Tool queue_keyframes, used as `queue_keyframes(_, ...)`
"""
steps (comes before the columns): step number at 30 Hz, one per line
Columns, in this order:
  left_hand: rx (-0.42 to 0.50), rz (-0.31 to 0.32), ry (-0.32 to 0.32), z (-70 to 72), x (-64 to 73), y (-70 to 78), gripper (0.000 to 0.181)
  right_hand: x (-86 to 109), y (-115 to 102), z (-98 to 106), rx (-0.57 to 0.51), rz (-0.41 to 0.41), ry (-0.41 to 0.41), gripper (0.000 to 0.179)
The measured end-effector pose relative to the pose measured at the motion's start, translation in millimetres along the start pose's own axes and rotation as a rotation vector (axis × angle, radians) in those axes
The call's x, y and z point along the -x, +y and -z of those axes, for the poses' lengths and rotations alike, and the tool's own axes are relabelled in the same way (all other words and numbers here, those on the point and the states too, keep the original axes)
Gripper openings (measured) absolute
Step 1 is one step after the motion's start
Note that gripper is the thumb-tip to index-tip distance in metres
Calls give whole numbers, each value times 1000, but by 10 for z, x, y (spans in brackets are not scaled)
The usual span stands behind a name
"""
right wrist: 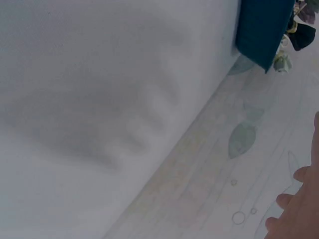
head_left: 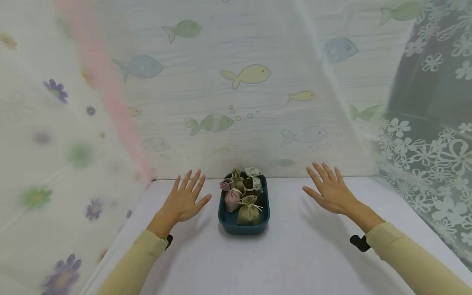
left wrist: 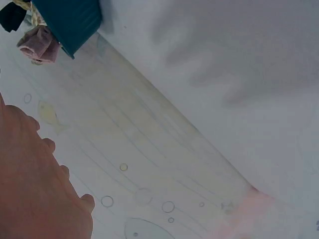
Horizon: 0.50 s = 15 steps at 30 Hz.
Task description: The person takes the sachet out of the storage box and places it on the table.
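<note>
A dark teal plastic bin (head_left: 244, 230) stands near the table's far edge, between the two hands. Several small drawstring pouches fill it: an olive pouch (head_left: 249, 214) at the front, a pink pouch (head_left: 232, 200) on the left, a white flowered pouch (head_left: 254, 174) at the back right, others behind. My left hand (head_left: 185, 200) hovers over the table left of the bin, fingers spread and straight, holding nothing. On the other side my right hand (head_left: 330, 190) is held likewise, palm down and fingers spread. Both wrist views show the hands apart from the bin, their shadows falling on the tabletop.
The white table (head_left: 295, 262) ends at a hanging curtain (head_left: 250, 106) printed with fish. Sheer flowered fabric hangs on the left (head_left: 55, 164) and white lace (head_left: 435, 172) on the right. A dark wrist strap piece (head_left: 359, 243) shows under the right sleeve.
</note>
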<state>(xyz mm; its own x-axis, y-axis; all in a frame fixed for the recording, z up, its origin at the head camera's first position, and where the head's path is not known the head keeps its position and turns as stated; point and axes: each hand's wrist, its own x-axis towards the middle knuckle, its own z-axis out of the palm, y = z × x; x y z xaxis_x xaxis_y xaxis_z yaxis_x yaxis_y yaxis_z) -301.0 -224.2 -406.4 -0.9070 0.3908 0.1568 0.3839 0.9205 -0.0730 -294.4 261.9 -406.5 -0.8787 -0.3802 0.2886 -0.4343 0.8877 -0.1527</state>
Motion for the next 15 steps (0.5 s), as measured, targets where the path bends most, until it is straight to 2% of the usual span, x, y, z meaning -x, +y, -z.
queue_keyframes(8, 69, -13, 13, -6, 128, 117, 80, 0, -118, -60, -26, 34, 29, 75)
queue_keyframes(15, 69, -16, 18, -138, 160, 118, 84, -26, -214, -129, -106, 65, 40, 75)
